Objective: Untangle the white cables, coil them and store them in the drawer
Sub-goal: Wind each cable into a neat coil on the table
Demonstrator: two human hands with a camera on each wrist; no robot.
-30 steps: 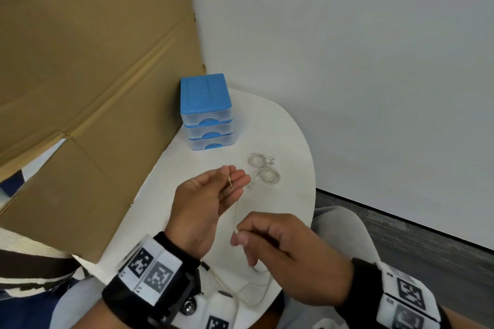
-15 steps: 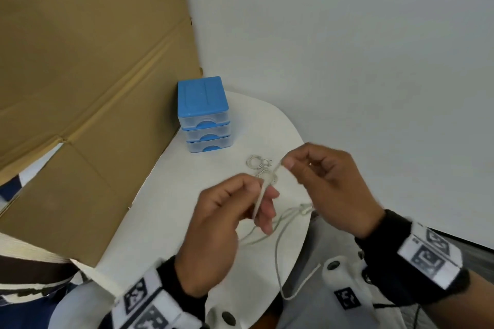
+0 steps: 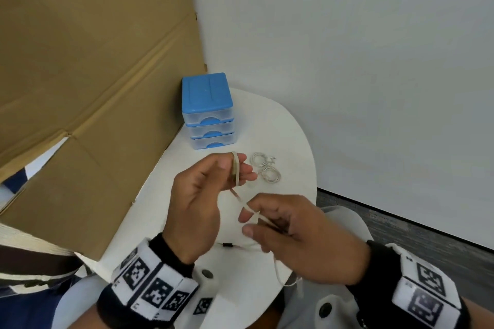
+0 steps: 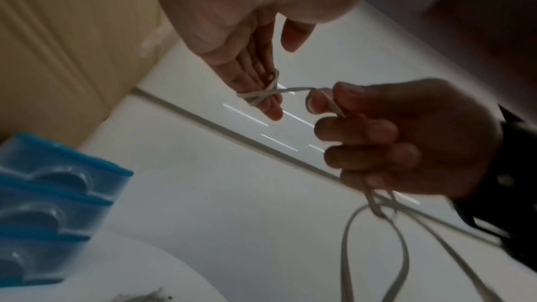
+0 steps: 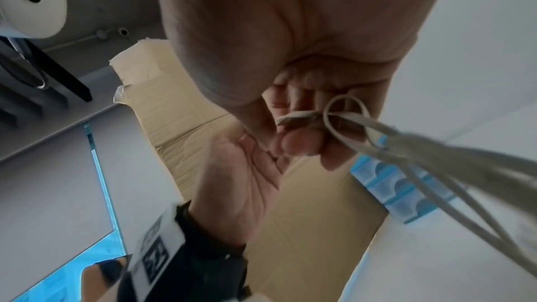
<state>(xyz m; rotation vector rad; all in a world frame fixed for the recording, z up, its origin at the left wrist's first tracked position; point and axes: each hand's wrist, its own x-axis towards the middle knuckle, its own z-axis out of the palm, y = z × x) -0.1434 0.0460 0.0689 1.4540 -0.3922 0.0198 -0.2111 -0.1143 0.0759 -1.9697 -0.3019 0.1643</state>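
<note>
My left hand (image 3: 242,169) is raised over the white table (image 3: 291,141), fingers straight and thumb apart. A white cable (image 3: 235,171) is wound in turns round those fingers (image 4: 261,82). From there it runs taut to my right hand (image 3: 256,222), which pinches it between thumb and forefinger (image 4: 322,102). The other right fingers curl round slack strands that hang off the table's near edge. Two coiled white cables (image 3: 266,168) lie on the table just beyond my left hand. The blue three-drawer unit (image 3: 208,112) stands at the back, all drawers closed.
A large cardboard sheet (image 3: 93,75) leans along the table's left side, right behind the drawer unit. A white wall (image 3: 361,75) closes the far side and right. The table's rounded edge (image 3: 312,184) is close to the right of the coils.
My right hand has swung from beyond my left fingers back toward me, laying the cable round them. A second ago my left hand only pinched the cable's end.
</note>
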